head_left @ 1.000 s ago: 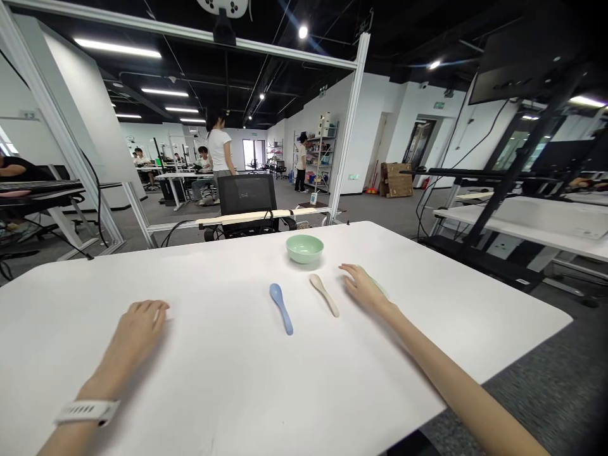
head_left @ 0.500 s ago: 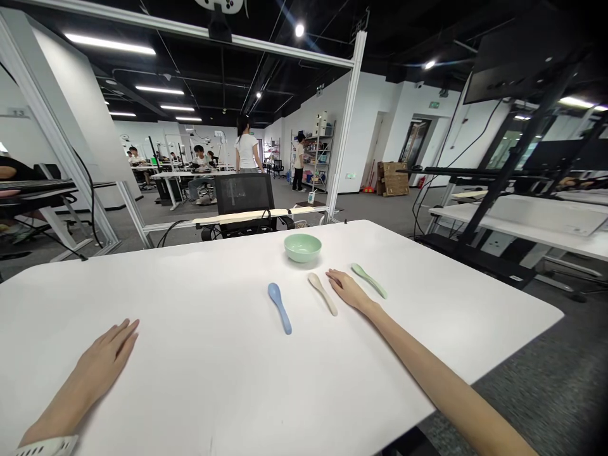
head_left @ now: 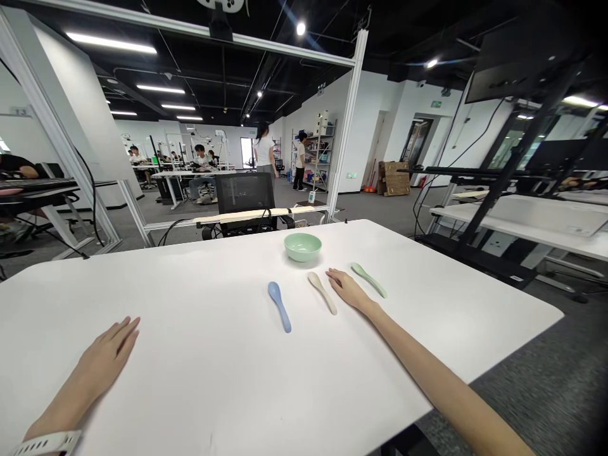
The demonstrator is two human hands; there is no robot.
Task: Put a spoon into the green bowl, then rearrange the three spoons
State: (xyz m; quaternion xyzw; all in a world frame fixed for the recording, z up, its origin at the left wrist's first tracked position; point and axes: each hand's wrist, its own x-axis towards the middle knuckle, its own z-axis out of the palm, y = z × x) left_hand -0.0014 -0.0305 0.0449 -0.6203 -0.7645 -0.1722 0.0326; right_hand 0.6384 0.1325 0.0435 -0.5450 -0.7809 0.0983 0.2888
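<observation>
On the white table (head_left: 190, 285) my right hand (head_left: 346, 288) rests flat, its fingertips just right of a beige plastic spoon (head_left: 322, 293) and left of a pale green spoon (head_left: 368, 280). It holds nothing. A blue spoon (head_left: 280, 307) lies left of the beige one, and a pale green bowl (head_left: 303, 247) stands beyond them near the far edge. My left hand (head_left: 107, 351) lies open on the bare tabletop, well left of the spoons, with a white band on its wrist.
Past the far table edge stands a black mesh office chair (head_left: 244, 196) inside an aluminium frame (head_left: 344, 126). A white desk with black uprights (head_left: 522, 215) is on the right. Several people work or stand farther back, near a storage shelf (head_left: 313, 152).
Since the earliest frame, my right hand has slid left off the green spoon, and my left hand has drawn back toward me and leftward. Spoons and bowl have not moved.
</observation>
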